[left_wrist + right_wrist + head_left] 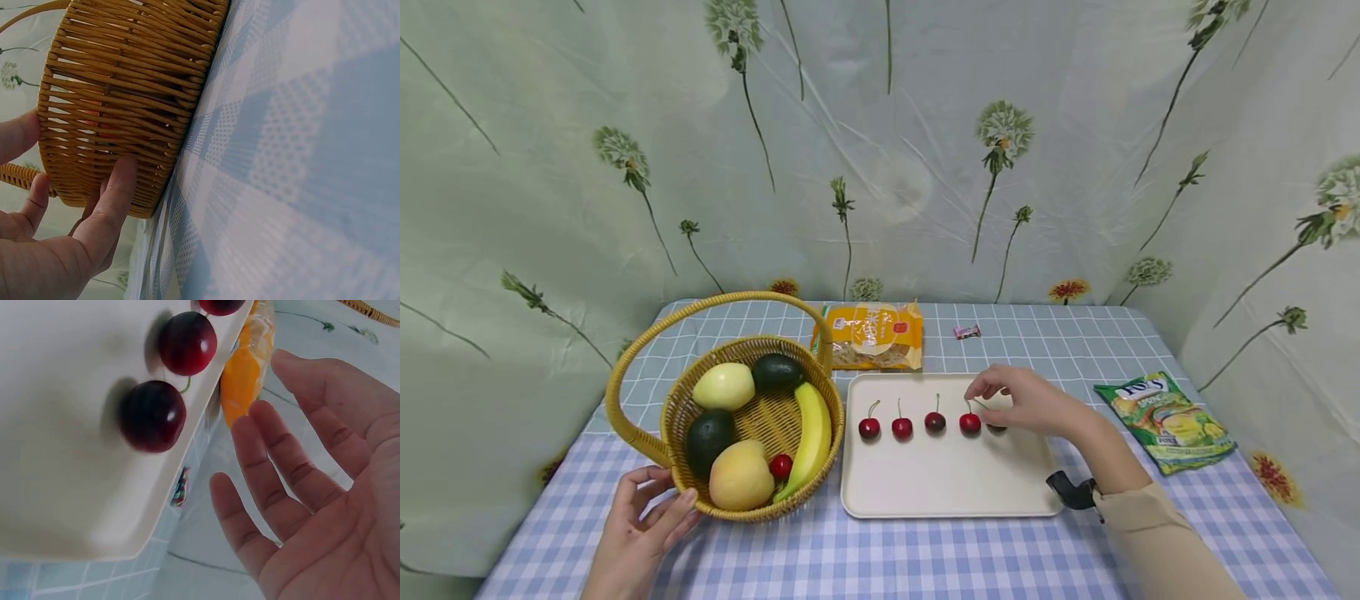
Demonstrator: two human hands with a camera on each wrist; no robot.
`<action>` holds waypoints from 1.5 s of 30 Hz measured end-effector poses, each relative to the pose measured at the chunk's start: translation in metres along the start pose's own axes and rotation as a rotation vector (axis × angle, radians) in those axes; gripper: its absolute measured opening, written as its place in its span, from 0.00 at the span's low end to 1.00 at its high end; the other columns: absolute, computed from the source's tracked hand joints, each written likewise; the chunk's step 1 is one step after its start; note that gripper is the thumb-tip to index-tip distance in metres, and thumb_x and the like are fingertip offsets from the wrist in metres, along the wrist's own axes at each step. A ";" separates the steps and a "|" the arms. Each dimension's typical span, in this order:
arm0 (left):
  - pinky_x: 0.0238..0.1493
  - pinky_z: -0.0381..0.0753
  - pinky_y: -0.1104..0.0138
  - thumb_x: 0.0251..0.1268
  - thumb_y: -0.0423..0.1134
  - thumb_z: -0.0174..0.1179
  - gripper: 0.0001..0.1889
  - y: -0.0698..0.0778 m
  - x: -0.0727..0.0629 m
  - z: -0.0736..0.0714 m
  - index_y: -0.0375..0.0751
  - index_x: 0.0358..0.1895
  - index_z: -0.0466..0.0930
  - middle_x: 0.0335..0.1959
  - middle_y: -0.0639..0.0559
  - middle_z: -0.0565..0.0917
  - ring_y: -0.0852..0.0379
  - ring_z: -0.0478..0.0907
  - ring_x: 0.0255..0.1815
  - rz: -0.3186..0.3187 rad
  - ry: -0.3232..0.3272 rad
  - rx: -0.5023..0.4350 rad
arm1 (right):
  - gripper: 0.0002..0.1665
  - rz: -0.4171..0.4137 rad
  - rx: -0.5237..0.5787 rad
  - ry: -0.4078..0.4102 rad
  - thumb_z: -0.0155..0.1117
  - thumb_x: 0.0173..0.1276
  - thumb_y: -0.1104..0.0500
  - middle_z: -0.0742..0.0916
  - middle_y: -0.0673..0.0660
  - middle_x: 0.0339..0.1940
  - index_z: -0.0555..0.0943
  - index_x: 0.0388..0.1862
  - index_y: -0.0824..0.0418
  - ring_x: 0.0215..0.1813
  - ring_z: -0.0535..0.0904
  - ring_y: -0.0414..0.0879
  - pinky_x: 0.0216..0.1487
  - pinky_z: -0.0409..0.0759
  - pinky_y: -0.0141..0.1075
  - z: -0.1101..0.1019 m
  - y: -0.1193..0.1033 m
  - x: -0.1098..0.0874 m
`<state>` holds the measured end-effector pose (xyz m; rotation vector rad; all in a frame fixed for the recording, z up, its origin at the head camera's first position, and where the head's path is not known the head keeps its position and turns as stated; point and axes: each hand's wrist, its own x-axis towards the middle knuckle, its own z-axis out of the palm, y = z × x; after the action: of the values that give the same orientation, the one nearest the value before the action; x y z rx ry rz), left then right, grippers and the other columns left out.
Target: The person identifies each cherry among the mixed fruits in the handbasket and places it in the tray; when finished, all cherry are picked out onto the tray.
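Observation:
My left hand [643,517] touches the near left outside of a wicker basket [760,515]; in the left wrist view its fingers [112,200] rest against the woven wall. Inside the basket lie a banana [811,433], a yellow peach-like fruit [741,475], a pale green round fruit [724,386], two dark green avocado-like fruits [777,372] and one red cherry [781,467]. Over the right part of a cream tray [940,483] hovers my right hand [1033,400], holding nothing. Below it is the rightmost dark cherry [153,417], in a row of several stemmed cherries [935,422].
An orange snack bag [876,337] lies behind the tray, beside the basket's tall handle [617,392]. A small pink wrapped candy [967,332] sits at the back. To the right is a green candy bag [1165,421]. A flowered curtain [895,150] stands behind the checked tablecloth.

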<state>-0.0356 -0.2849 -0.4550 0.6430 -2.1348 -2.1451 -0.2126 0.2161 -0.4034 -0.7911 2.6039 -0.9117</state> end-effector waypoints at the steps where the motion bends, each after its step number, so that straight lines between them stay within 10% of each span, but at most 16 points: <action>1: 0.45 0.91 0.71 0.79 0.32 0.64 0.22 -0.001 0.000 0.000 0.55 0.61 0.61 0.56 0.60 0.71 0.70 0.83 0.47 0.004 -0.001 -0.004 | 0.16 0.017 0.000 -0.008 0.76 0.70 0.61 0.89 0.56 0.52 0.86 0.55 0.59 0.56 0.84 0.55 0.66 0.82 0.63 0.000 0.001 0.000; 10: 0.44 0.91 0.71 0.79 0.31 0.64 0.22 -0.001 0.000 0.000 0.51 0.61 0.61 0.55 0.62 0.72 0.69 0.83 0.47 0.039 -0.015 -0.015 | 0.19 0.155 0.011 -0.034 0.78 0.63 0.66 0.89 0.54 0.50 0.87 0.53 0.58 0.57 0.85 0.56 0.63 0.85 0.58 0.003 0.025 -0.012; 45: 0.44 0.91 0.71 0.78 0.30 0.64 0.22 -0.003 0.001 -0.002 0.51 0.60 0.61 0.54 0.64 0.73 0.69 0.83 0.47 0.042 -0.019 -0.024 | 0.18 0.153 -0.047 -0.042 0.81 0.63 0.60 0.87 0.49 0.40 0.88 0.52 0.57 0.42 0.79 0.44 0.43 0.81 0.34 0.008 0.023 -0.005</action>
<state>-0.0347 -0.2871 -0.4580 0.5737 -2.1090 -2.1603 -0.2148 0.2300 -0.4237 -0.6054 2.6158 -0.7844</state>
